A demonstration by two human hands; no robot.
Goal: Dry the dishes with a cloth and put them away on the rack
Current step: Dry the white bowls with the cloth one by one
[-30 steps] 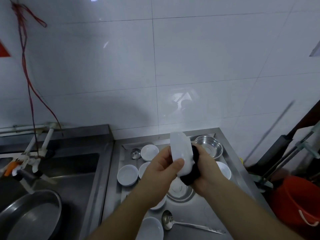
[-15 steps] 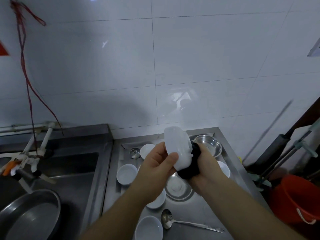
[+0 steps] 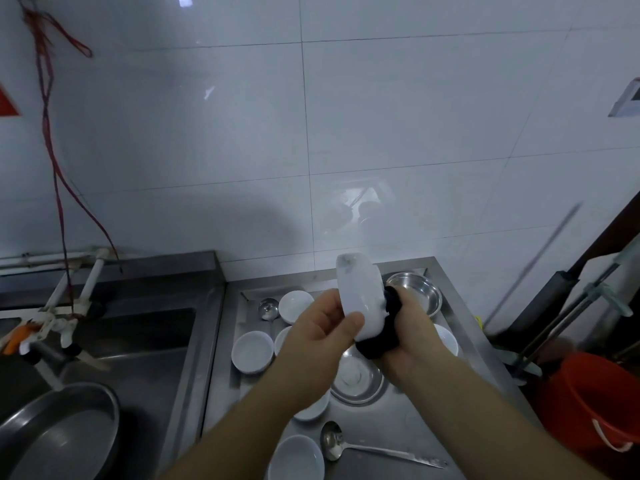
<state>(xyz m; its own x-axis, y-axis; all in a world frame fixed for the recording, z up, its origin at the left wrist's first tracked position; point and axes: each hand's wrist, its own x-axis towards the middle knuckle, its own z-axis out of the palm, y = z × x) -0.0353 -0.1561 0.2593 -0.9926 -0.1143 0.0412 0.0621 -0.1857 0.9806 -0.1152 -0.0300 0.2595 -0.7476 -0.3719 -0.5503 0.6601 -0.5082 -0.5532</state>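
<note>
A person holds a white dish (image 3: 360, 299) on edge above the steel tabletop (image 3: 398, 420), the left hand (image 3: 322, 327) gripping its rim with thumb curled over. The right hand (image 3: 412, 327) clutches a dark cloth (image 3: 384, 336) against the dish's far side. Below lie white bowls (image 3: 252, 351), steel bowls (image 3: 415, 292) and a ladle (image 3: 367, 448); a red bucket (image 3: 602, 400) stands at right.

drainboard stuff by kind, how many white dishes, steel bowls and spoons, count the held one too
white dishes: 7, with 1 held in the left hand and 6 on the drainboard (one mostly hidden behind that hand)
steel bowls: 2
steel spoons: 2
total: 11
</note>
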